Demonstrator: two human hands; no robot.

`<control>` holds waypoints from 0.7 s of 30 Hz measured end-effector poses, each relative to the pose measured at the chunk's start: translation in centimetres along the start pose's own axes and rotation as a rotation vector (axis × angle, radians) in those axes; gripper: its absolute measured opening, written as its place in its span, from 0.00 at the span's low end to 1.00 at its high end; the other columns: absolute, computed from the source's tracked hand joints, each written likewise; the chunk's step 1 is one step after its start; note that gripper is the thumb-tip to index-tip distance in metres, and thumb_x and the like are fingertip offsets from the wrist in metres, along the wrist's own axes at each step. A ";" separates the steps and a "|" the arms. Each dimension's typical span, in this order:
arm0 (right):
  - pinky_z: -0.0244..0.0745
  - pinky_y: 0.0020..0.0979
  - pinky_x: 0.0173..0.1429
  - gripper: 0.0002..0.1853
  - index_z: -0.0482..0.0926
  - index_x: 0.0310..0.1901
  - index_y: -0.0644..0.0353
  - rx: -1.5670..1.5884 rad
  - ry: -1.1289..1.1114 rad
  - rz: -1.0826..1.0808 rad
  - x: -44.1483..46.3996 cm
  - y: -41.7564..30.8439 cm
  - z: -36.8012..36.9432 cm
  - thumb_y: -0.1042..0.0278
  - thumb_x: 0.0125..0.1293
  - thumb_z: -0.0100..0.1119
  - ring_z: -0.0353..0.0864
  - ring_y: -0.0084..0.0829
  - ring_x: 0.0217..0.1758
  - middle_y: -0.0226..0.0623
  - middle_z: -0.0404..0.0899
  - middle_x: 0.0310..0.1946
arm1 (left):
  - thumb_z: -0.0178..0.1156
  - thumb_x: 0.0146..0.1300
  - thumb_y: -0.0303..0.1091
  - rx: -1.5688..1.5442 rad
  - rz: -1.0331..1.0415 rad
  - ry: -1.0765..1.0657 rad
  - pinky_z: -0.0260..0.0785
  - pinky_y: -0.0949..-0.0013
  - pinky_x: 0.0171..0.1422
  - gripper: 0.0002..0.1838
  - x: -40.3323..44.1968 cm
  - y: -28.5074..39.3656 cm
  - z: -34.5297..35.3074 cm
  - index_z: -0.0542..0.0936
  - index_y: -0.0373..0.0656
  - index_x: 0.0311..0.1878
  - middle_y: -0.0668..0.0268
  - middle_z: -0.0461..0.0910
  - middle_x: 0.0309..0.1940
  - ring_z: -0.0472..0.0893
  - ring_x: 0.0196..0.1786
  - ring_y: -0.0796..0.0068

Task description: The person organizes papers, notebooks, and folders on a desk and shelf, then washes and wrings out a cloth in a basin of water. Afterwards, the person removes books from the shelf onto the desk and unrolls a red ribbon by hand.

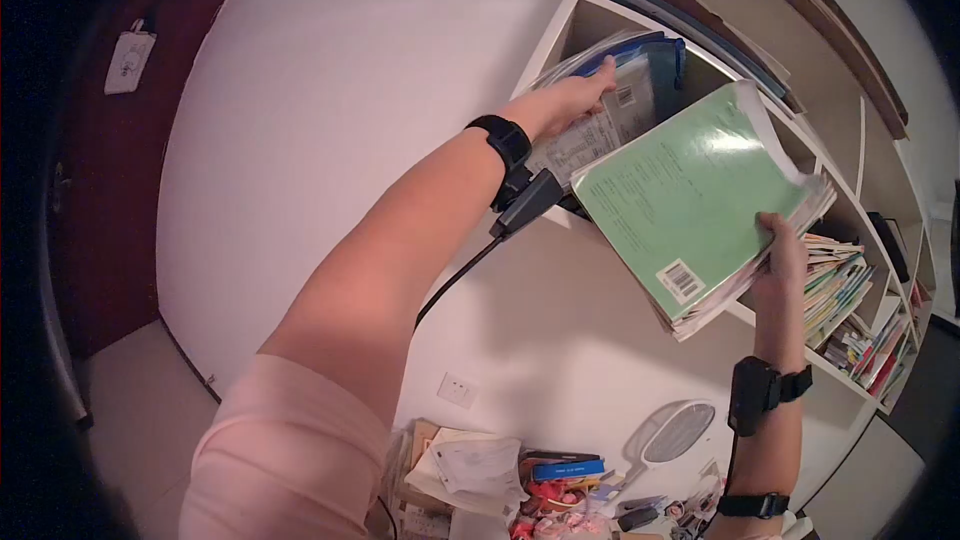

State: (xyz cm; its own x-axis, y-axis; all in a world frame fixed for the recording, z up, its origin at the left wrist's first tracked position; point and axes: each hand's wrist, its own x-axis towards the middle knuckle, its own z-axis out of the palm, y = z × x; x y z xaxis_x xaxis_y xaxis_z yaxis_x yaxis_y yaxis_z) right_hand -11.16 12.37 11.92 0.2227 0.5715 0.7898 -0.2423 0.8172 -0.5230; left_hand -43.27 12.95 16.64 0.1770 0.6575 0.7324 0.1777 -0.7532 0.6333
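Observation:
My right hand [785, 252] grips a thick stack of books by its right edge, thumb on top. The uppermost is a green book [680, 190] with a barcode near its lower corner; the stack is tilted in front of the shelf. My left hand [580, 100] reaches into the upper compartment with its fingers stretched out. It lies against clear plastic document folders [625, 105] with printed papers inside and a blue edge. The lower part of these folders is hidden behind my wrist and the green book.
The white wall shelf [560, 40] runs down to the right, with several thin books [838, 280] in lower compartments. Flat boards [840, 45] lie on top. Below are papers [465, 465], a blue box [568, 470] and a round white-framed object [680, 430]. A dark red door [110, 160] stands left.

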 end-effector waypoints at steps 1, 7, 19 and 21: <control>0.74 0.33 0.38 0.17 0.71 0.39 0.77 0.051 -0.026 -0.018 -0.7 -0.8 0.5 0.75 0.49 0.58 0.77 0.35 0.32 0.44 0.75 0.32 | 0.28 0.54 0.78 0.009 -0.023 0.007 0.36 0.57 0.71 0.49 -0.4 0.3 0.2 0.55 0.51 0.70 0.49 0.50 0.69 0.46 0.71 0.54; 0.76 0.30 0.39 0.14 0.73 0.39 0.68 -0.031 -0.148 0.029 -1.4 -4.5 5.2 0.71 0.51 0.58 0.78 0.32 0.30 0.40 0.77 0.30 | 0.32 0.51 0.80 0.019 -0.039 -0.002 0.48 0.58 0.67 0.52 0.4 -0.1 -0.3 0.55 0.48 0.69 0.53 0.58 0.64 0.58 0.64 0.60; 0.73 0.33 0.40 0.11 0.73 0.38 0.70 -0.252 -0.259 0.049 2.2 -7.2 7.9 0.73 0.54 0.55 0.76 0.34 0.33 0.43 0.76 0.31 | 0.54 0.64 0.46 0.216 -0.108 -0.122 0.60 0.59 0.63 0.37 -0.2 0.0 0.0 0.46 0.57 0.71 0.56 0.57 0.66 0.63 0.64 0.64; 0.69 0.30 0.44 0.09 0.74 0.38 0.66 -0.380 -0.562 -0.209 1.9 -7.1 7.6 0.74 0.56 0.51 0.75 0.34 0.36 0.42 0.76 0.32 | 0.53 0.64 0.47 0.156 -0.066 -0.210 0.59 0.59 0.64 0.36 -0.8 0.3 0.1 0.48 0.57 0.71 0.56 0.57 0.66 0.62 0.65 0.65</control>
State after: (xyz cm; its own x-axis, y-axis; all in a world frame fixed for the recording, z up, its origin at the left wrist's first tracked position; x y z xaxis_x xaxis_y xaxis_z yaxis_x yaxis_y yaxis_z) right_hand -16.19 7.04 19.58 -0.3168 0.3584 0.8782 0.1217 0.9336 -0.3370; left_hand -43.26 12.20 16.16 0.3540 0.7067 0.6126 0.3399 -0.7074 0.6196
